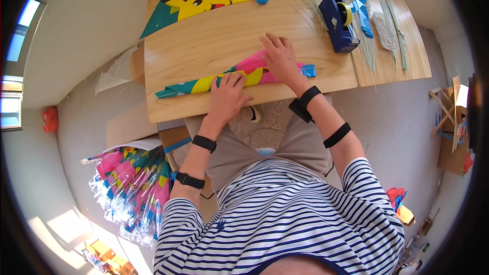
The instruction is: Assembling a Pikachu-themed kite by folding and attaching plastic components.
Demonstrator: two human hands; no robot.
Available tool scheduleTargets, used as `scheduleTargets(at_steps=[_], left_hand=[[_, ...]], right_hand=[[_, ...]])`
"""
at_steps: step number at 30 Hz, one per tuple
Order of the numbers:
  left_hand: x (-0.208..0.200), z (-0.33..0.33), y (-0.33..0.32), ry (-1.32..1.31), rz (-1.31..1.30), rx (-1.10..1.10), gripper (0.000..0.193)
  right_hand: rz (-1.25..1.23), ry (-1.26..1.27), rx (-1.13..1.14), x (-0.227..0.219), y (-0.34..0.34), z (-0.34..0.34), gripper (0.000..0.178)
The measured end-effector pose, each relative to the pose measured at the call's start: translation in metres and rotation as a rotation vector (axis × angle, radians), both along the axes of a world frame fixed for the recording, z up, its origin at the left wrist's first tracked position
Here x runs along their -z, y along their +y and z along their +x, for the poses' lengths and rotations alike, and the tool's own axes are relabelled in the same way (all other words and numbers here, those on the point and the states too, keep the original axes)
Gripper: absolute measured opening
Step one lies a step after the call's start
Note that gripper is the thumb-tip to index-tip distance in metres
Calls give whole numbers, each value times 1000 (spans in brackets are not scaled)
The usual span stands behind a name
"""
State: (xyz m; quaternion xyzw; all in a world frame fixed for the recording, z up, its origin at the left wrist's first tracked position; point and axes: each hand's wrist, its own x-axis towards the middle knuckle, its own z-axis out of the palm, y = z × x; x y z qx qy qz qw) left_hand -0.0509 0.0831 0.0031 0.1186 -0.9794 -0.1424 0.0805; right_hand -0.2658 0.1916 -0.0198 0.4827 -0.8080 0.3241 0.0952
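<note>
A long kite (pixel 198 85), folded into a narrow green, yellow and pink strip, lies along the near edge of the wooden table (pixel 219 40). My left hand (pixel 227 94) is closed over its middle, fingertips on the far side and thumb on the near side. Further right, my right hand (pixel 281 60) lies across the pink part with its fingers apart, their tips beyond the strip. A short blue piece (pixel 308 70) sticks out at the right end. Part of the strip is hidden under both hands.
At the far left lies a spread kite with a yellow cartoon figure (pixel 209 2). A blue tape dispenser (pixel 338 23), thin sticks (pixel 367 53), blue ribbon (pixel 362 15) and a clear plastic tray (pixel 384 30) sit on the right. Many wrapped kites (pixel 132 188) stand beside me on the left.
</note>
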Motion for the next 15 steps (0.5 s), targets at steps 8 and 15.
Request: scheduleTargets(at_steps=[8, 15], left_hand=[[5, -2, 2, 16, 36, -30, 60], [5, -4, 3, 48, 70, -55, 62]], right_hand=[[236, -383, -98, 5, -11, -28, 7], [54, 153, -301, -4, 48, 16, 3]])
